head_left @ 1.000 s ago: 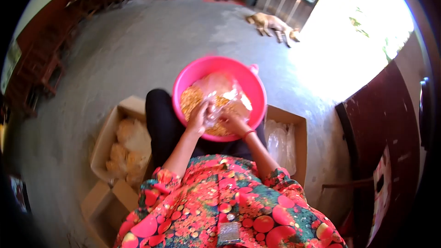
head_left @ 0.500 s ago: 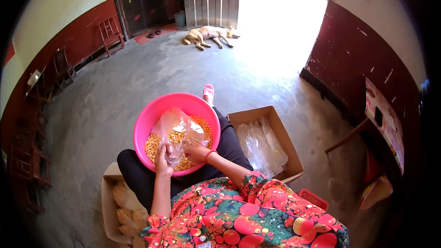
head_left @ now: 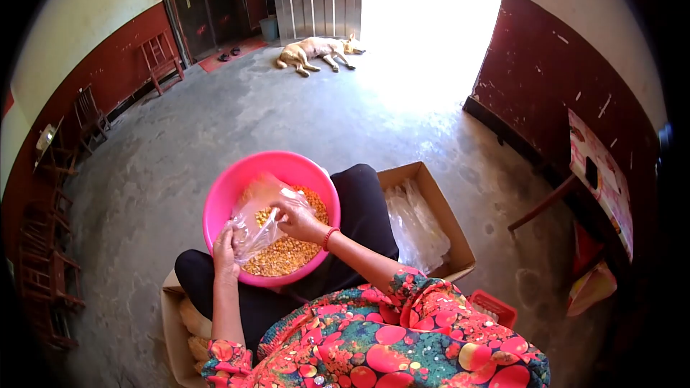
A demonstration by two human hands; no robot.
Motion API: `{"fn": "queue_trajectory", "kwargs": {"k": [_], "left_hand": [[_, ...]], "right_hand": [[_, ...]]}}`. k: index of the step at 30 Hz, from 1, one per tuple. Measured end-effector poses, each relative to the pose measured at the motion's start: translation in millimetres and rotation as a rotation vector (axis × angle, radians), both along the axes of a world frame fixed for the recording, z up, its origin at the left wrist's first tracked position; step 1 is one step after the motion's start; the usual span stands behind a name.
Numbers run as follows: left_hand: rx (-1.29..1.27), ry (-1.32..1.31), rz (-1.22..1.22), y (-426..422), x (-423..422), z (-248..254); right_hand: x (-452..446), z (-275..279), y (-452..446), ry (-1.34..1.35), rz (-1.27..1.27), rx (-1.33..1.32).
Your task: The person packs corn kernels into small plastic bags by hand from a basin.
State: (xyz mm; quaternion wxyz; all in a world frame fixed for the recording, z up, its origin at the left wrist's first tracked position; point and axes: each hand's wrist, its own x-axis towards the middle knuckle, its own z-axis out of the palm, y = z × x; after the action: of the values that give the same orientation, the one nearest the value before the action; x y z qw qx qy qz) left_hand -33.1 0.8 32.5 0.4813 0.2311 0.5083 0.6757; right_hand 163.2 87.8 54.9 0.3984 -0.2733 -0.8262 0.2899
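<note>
A pink basin [head_left: 215,201] rests on my lap, holding loose yellow-orange corn kernels [head_left: 284,257]. Over the kernels I have a clear plastic bag [head_left: 253,233]. My left hand [head_left: 225,248] grips the bag's near left edge, fingers closed. My right hand [head_left: 298,221], with a red band at the wrist, pinches the bag's right side. Whether any kernels are inside the bag I cannot make out, since corn shows through the film.
At my right is a cardboard box [head_left: 460,237] of clear plastic bags [head_left: 417,226]. Another cardboard box [head_left: 172,316] with filled bags stands at my left. A dog [head_left: 316,52] lies near the doorway. A table [head_left: 600,172] and wooden chairs [head_left: 162,63] line the walls.
Both hands have shifted left with the bag, and the right hand has risen toward its upper part. My right knee has come up beside the basin.
</note>
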Motion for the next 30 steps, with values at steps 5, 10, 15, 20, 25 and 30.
{"fn": "queue_trajectory", "kwargs": {"k": [5, 10, 15, 20, 25, 30], "left_hand": [[0.067, 0.233, 0.124, 20.5, -17.4, 17.1], [0.012, 0.521, 0.107, 31.9, -54.1, 5.0], [-0.020, 0.920, 0.040, 42.6, -59.4, -11.5], [-0.051, 0.210, -0.220, 52.9, -11.0, -11.7], [-0.127, 0.702, -0.204, 70.1, -4.1, -41.5], [-0.125, 0.700, -0.105, 63.8, 19.1, 0.2]], "right_hand": [[-5.8, 29.5, 31.1, 0.064, 0.068, 0.132], [2.4, 31.1, 61.9, -0.234, 0.238, -0.162], [18.9, -1.7, 95.1, -0.207, 0.088, -0.105], [13.5, 2.0, 101.4, -0.211, 0.074, -0.162], [4.7, -8.1, 94.0, -0.351, 0.019, -0.201], [2.9, -6.2, 90.3, -0.417, -0.056, -0.201]]}}
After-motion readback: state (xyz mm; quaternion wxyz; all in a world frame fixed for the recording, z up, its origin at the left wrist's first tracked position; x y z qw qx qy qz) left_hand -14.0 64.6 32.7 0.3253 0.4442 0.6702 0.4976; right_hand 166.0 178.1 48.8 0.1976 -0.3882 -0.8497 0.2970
